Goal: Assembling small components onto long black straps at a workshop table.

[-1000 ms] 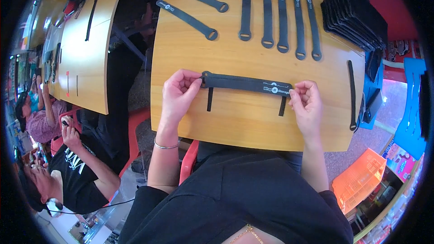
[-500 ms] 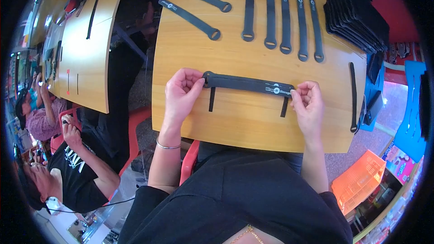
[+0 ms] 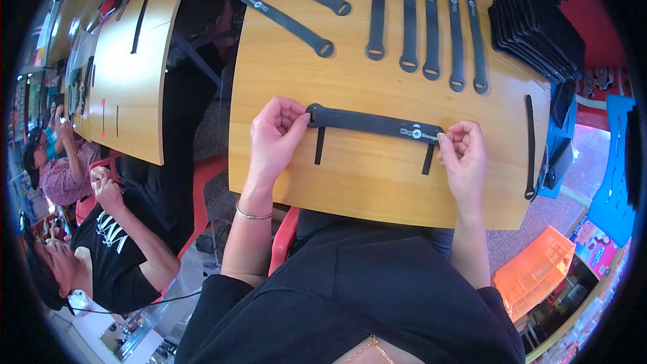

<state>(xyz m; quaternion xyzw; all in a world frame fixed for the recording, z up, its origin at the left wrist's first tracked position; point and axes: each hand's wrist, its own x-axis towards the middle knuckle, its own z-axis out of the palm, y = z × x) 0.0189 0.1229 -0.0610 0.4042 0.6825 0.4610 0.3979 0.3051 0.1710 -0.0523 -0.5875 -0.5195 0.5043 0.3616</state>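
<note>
A dark grey storage strap [image 3: 367,122] with white lettering stretches crosswise between my two hands, just over the wooden table. My left hand [image 3: 275,136] pinches its looped end between thumb and fingertips. At the other end, past the lettering, the thumb and fingers of my right hand [image 3: 464,154] close on the tip. Below the strap, one short black strip [image 3: 319,147] shows near its left end and a second black strip [image 3: 428,160] near its right end; their upper parts are hidden by it.
Several similar straps [image 3: 409,23] lie across the far side of the table [image 3: 377,195]. Stacked black pieces [image 3: 532,27] stand at the far right, with a thin black strap [image 3: 530,148] near the right edge. An orange basket [image 3: 536,273] is at lower right; a co-worker [image 3: 128,249] sits left.
The view has shifted slightly, so the table and straps appear a little to the right. Both hands keep hold of the strap's ends, and its raised edge looks flatter.
</note>
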